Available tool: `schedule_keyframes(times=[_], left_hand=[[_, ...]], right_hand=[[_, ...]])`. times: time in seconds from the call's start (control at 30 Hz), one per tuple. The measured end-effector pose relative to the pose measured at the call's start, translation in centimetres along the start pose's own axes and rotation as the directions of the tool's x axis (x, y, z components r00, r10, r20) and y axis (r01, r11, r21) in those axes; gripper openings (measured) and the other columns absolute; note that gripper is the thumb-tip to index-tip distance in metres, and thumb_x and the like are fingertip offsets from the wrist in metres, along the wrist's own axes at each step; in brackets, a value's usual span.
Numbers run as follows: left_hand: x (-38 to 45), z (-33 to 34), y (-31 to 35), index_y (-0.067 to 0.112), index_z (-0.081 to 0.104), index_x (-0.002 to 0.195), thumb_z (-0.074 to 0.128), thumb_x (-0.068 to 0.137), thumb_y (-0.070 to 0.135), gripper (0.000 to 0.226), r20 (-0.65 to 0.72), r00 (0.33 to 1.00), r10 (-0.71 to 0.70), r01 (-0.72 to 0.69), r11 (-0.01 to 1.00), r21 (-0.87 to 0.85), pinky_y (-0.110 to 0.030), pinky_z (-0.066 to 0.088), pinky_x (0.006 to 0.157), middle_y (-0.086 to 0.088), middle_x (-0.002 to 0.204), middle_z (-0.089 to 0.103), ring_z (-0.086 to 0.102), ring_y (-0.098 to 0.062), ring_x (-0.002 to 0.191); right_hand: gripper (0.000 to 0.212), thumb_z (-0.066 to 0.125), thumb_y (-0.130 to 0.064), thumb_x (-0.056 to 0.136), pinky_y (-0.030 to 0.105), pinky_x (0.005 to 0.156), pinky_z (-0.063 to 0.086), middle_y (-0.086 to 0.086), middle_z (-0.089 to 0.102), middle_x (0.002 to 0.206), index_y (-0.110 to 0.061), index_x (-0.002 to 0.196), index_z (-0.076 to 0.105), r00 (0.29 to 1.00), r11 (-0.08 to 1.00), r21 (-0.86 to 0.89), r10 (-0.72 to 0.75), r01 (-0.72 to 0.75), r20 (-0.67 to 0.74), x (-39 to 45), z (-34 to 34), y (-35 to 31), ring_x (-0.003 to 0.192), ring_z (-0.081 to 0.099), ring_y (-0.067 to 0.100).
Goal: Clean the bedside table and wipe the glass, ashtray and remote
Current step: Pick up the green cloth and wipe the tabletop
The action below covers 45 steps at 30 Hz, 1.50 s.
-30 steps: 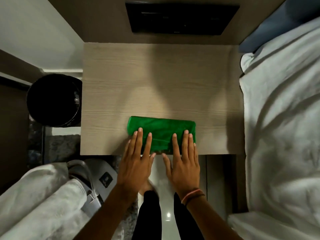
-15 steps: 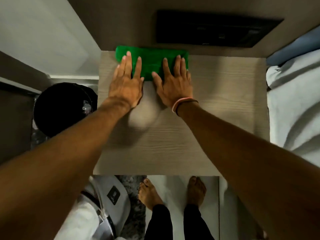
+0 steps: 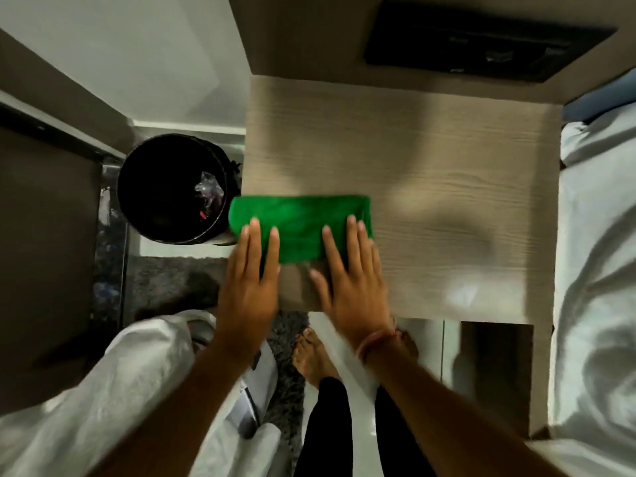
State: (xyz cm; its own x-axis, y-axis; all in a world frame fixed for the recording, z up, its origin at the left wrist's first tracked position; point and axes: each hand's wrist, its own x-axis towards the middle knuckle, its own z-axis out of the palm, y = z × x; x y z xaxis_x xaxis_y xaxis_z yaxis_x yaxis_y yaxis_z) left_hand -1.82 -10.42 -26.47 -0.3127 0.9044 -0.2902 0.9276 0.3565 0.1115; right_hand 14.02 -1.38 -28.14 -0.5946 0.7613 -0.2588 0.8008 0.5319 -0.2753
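Head view: both flat hands (image 3: 299, 280) press green cloth (image 3: 299, 222) on table (image 3: 447, 201).

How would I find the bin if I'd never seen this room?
Find the pale wooden bedside table beside the bed. Off its other side, on the floor, stands the bin. It is round and black, the only dark open container, with scraps inside.

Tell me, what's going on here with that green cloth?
A person is wiping a wooden bedside table with a folded green cloth. Both hands lie flat on it, the left hand at the table's left edge and the right hand beside it. The cloth overhangs the left edge slightly, next to a black bin on the floor. No glass, ashtray or remote shows on the tabletop.
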Motion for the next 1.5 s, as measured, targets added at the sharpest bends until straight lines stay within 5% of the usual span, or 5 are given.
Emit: schedule_keyframes(times=[0.23,0.63,0.93,1.27,1.5], left_hand=[[-5.6,1.9,-0.2,-0.003,0.035,0.15,0.04,0.107,0.028,0.053,0.042,0.999,-0.008,0.01,0.999,-0.047,-0.054,0.043,0.112,-0.032,0.157,0.029,0.03,-0.045,0.147],[17.2,-4.6,-5.8,0.008,-0.003,0.159,0.022,0.107,0.039,0.065,0.019,0.999,-0.034,0.034,0.999,-0.008,-0.044,0.006,0.128,-0.02,0.168,-0.004,0.0,-0.032,0.157],[18.4,-6.5,-5.3,0.011,-0.007,0.159,0.02,0.107,0.038,0.064,0.134,0.989,-0.064,0.066,0.998,-0.017,-0.042,0.004,0.128,-0.018,0.168,-0.01,-0.004,-0.029,0.157],[12.6,-8.3,-0.3,-0.006,0.056,0.129,0.045,0.1,0.027,0.045,0.101,0.995,-0.016,-0.007,0.974,0.225,-0.047,0.052,0.088,-0.031,0.123,0.061,0.053,-0.045,0.12],[10.0,-8.3,1.4,0.007,0.06,0.112,0.06,0.094,0.026,0.026,0.207,0.977,0.047,-0.083,0.982,0.168,-0.045,0.05,0.081,-0.022,0.109,0.063,0.061,-0.043,0.103]], right_hand=[[0.069,0.027,-0.059,0.101,0.05,0.122,0.022,0.016,0.006,0.167,-0.021,0.159,0.02,0.993,0.993,0.002,0.122,-0.122,-0.006,-6.4,2.9,-3.3,0.155,0.006,0.03],[0.073,0.024,-0.061,0.099,0.047,0.124,0.005,0.017,0.001,0.167,-0.022,0.16,0.011,0.987,0.988,-0.038,0.149,-0.151,-0.063,17.2,-3.2,-4.5,0.155,0.0,0.031],[0.07,0.022,-0.059,0.101,0.049,0.125,0.003,0.013,-0.001,0.168,-0.026,0.16,0.006,0.999,0.994,-0.102,0.028,-0.024,0.037,19.0,-5.8,-2.5,0.155,-0.001,0.027],[0.055,0.036,-0.049,0.101,0.046,0.124,0.012,0.017,0.018,0.165,-0.016,0.144,0.043,0.991,0.99,0.104,-0.099,0.09,0.091,18.8,-8.1,-1.1,0.154,0.013,0.032],[0.051,0.039,-0.045,0.102,0.045,0.125,0.005,0.011,0.021,0.165,-0.012,0.14,0.046,0.946,0.953,0.073,-0.301,0.294,0.117,16.7,-7.4,-0.1,0.154,0.014,0.024]])
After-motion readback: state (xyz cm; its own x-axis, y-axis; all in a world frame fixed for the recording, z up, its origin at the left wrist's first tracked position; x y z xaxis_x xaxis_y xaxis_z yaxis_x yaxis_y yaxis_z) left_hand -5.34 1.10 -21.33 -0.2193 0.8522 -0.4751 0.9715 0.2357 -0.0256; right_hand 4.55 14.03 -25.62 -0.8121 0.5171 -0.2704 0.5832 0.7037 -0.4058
